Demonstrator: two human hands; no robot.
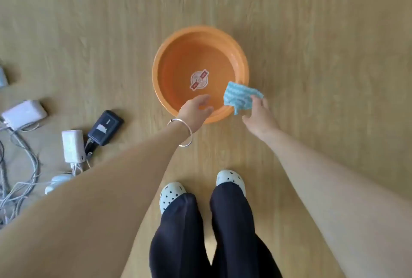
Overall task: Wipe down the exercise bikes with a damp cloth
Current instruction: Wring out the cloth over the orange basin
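An orange plastic basin (239,59) stands on the wooden floor in front of my feet, with a round sticker on its bottom. My right hand (259,115) pinches a light blue striped cloth (242,97) that hangs over the basin's near right rim. My left hand (196,110), a silver bangle on its wrist, hovers over the near rim with loosely spread fingers and holds nothing. No exercise bike is in view.
To the left on the floor lie white power banks (23,114) (73,145), a black one (104,127) and a tangle of grey cables (20,179). My feet in white clogs (171,194) stand just behind the basin.
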